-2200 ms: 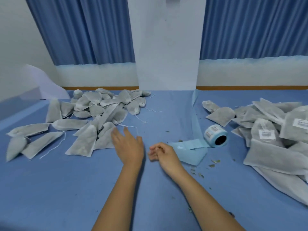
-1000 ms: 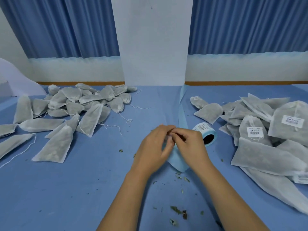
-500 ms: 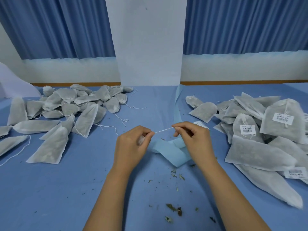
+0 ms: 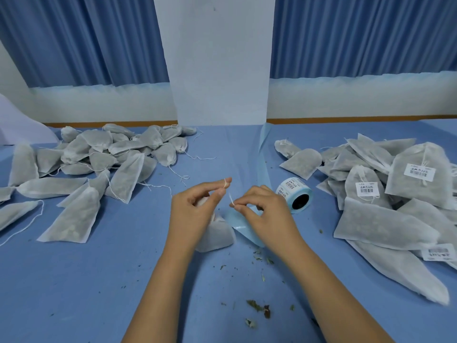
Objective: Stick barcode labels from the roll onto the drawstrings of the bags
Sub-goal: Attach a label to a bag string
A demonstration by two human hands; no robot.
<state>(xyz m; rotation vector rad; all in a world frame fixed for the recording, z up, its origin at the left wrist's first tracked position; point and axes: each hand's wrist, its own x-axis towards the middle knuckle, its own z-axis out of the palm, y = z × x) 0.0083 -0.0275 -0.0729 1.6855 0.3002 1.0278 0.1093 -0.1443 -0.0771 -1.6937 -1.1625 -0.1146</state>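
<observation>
My left hand grips a grey drawstring bag whose body hangs under the palm onto the blue table. The bag's white drawstring is looped round my left index fingertip. My right hand pinches the string's free end between thumb and forefinger, just right of the left hand. The label roll lies on its side behind my right hand, its blue backing strip trailing under my right hand and away toward the wall.
A heap of unlabelled grey bags with loose strings covers the left of the table. Bags carrying barcode labels are piled at the right. Dried leaf crumbs are scattered near the front. A white pillar stands behind.
My left hand left the left-hand pile and met my right hand at the centre. The string, stretched taut between both hands, now wraps my left index finger with the hands closer together.
</observation>
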